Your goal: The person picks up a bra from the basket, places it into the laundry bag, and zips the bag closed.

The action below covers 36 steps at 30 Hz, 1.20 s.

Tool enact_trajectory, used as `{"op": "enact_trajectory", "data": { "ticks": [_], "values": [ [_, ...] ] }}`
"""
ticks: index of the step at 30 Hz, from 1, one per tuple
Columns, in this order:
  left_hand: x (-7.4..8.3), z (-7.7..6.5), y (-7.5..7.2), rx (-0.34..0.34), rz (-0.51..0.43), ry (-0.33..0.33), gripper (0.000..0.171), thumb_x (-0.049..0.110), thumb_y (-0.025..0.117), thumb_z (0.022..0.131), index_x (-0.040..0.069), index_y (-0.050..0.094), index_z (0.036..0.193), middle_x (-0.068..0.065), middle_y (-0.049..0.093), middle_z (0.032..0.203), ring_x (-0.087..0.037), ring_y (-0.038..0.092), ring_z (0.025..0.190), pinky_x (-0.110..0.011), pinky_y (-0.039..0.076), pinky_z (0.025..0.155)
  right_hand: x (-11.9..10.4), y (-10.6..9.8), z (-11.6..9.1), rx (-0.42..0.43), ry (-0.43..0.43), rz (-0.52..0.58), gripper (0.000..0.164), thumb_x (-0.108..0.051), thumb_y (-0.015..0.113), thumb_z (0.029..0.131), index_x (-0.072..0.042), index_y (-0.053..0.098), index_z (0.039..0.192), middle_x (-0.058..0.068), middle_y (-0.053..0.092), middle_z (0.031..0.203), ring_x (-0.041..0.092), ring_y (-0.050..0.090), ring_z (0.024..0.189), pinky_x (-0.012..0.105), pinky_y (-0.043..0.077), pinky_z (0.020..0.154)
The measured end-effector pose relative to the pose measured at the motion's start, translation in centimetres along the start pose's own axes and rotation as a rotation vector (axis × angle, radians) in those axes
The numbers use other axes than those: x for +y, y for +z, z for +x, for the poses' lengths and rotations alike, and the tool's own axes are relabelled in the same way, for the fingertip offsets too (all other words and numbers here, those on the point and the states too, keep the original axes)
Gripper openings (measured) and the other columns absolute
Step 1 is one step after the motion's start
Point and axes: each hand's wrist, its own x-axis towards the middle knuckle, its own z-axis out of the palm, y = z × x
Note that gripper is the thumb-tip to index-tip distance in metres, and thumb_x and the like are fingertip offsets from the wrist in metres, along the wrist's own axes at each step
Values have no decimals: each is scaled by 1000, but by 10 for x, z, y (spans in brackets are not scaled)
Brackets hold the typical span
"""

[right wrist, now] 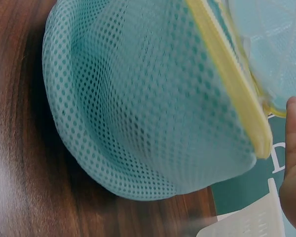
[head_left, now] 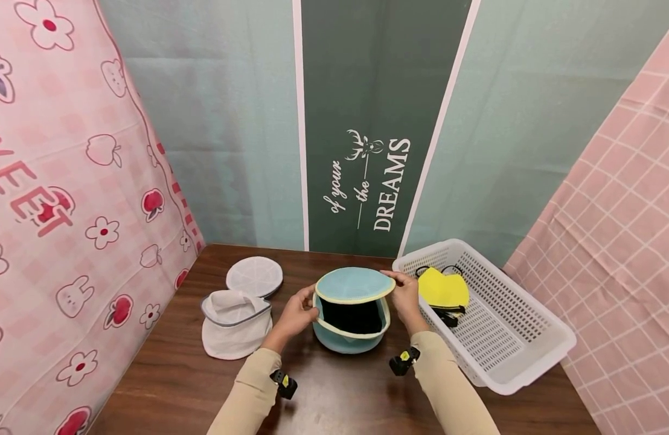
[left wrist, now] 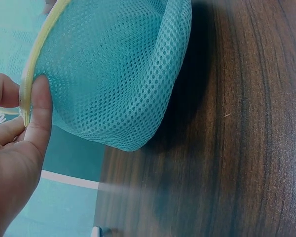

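Observation:
A light-blue mesh laundry bag (head_left: 348, 344) with yellow zipper trim stands on the table, its round lid (head_left: 356, 284) raised at the front. Dark content (head_left: 351, 315) shows inside; I cannot tell what it is. On the left, my left hand (head_left: 296, 311) pinches the bag's yellow rim (left wrist: 33, 54), thumb on one side and fingers on the other. My right hand (head_left: 407, 299) holds the lid's right edge. In the right wrist view only some of that hand's fingers (right wrist: 295, 128) show, beside the lid's trim.
To the left lie a white mesh bag (head_left: 233, 338) with grey trim and its round white lid (head_left: 254, 277). A white plastic basket (head_left: 530, 362) stands at the right, holding a yellow item (head_left: 443, 289) with black parts. Curtains hang behind the brown table (head_left: 334, 399).

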Motion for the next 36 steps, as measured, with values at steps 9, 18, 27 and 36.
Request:
{"op": "enact_trajectory", "data": {
  "ticks": [9,18,27,36],
  "values": [
    [-2,-2,-3,-7,-45,-14,60,-14,45,79,-12,33,138,-35,54,91,-23,54,69,-27,47,59,-2,-12,-3,-126,90,-22,23,6,67,81,8,68,104,20,64,103,10,58,85,22,49,66],
    [1,-2,-3,-15,-16,-9,59,-14,44,78,-14,33,136,-29,55,84,-20,53,66,-35,49,62,5,-25,4,-251,194,1,32,0,63,86,8,61,117,16,62,112,14,57,97,23,50,71],
    [3,-1,-2,-13,-46,-18,59,-13,44,79,-14,31,137,-25,56,83,-30,55,69,-43,49,64,-4,-35,8,-377,283,129,37,1,48,94,12,47,129,12,59,118,11,60,90,23,50,70],
    [-8,4,-1,-3,-169,-44,57,-15,40,84,-15,26,138,-26,59,90,-23,59,71,-57,46,72,-2,-35,8,-393,333,198,35,2,41,91,18,50,122,3,67,97,12,59,70,24,46,57]
  ]
}}
